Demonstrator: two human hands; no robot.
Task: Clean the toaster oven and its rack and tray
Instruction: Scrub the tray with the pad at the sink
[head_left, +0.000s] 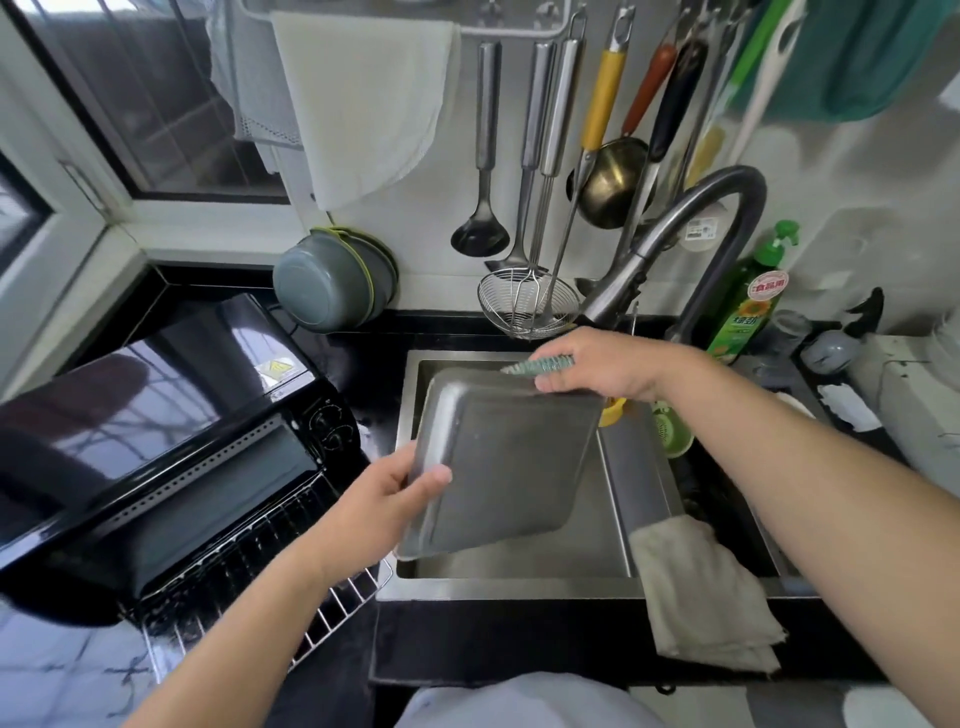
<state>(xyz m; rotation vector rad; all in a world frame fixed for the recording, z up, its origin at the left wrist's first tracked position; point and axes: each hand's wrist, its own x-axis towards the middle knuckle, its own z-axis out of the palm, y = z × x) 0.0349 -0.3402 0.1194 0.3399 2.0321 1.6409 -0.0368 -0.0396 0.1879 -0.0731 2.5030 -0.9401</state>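
Note:
A grey metal tray (506, 462) is held tilted over the sink (519, 584), its underside facing me. My left hand (384, 504) grips the tray's left edge, thumb on the underside. My right hand (597, 366) holds a teal scrubbing sponge (540, 364) against the tray's far edge. The black toaster oven (156, 426) stands on the counter at the left with its door down. The wire rack (270, 587) sticks out from under the door at its front.
A curved faucet (675, 244) arches over the sink's back. Green dish soap (748, 301) stands to its right. A grey cloth (701, 587) hangs over the sink's front right edge. Ladles and a strainer (527, 304) hang on the wall. A green drain basket (670, 426) sits right of the tray.

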